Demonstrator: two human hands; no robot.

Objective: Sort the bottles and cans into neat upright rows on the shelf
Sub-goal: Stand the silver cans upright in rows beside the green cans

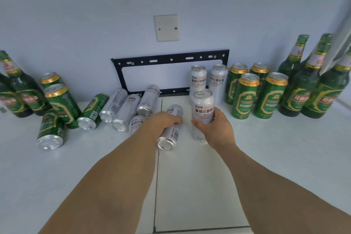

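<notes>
My right hand (215, 127) grips an upright white can (202, 112) in front of two upright white cans (197, 79) at the wall. My left hand (161, 122) curls over a white can lying on its side (170, 137). Several more white cans (121, 108) lie toppled to the left, along with green cans (51, 129). Upright green cans (245, 97) stand in two rows on the right, with green bottles (300, 89) beyond them. More green bottles (17, 89) stand at the far left.
The white shelf top (275, 157) has a seam running down its middle. A black metal bracket (171, 59) is fixed to the wall behind the cans, below a white wall plate (166, 27). A pale panel edge (338, 47) juts in at the upper right.
</notes>
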